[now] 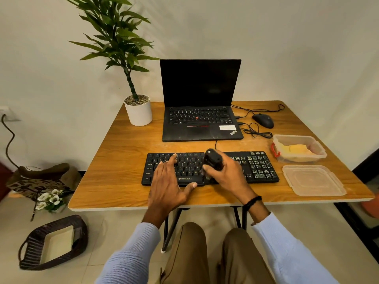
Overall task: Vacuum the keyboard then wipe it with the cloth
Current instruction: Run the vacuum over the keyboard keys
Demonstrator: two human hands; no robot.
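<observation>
Above knees (192,240), bracing keyboard (256,167) at worktop (114,181) front with flat, spread left hand (167,182), gripping black vacuum (213,160) over middle keys in right hand (227,175); vacuuming step, next probably sweeping speckled right-side keys.

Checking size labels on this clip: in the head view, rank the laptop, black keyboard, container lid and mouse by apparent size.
1. laptop, open.
2. keyboard, wider but covering less.
3. container lid.
4. mouse, clearly smallest, though it lies farther back than the lid.
</observation>
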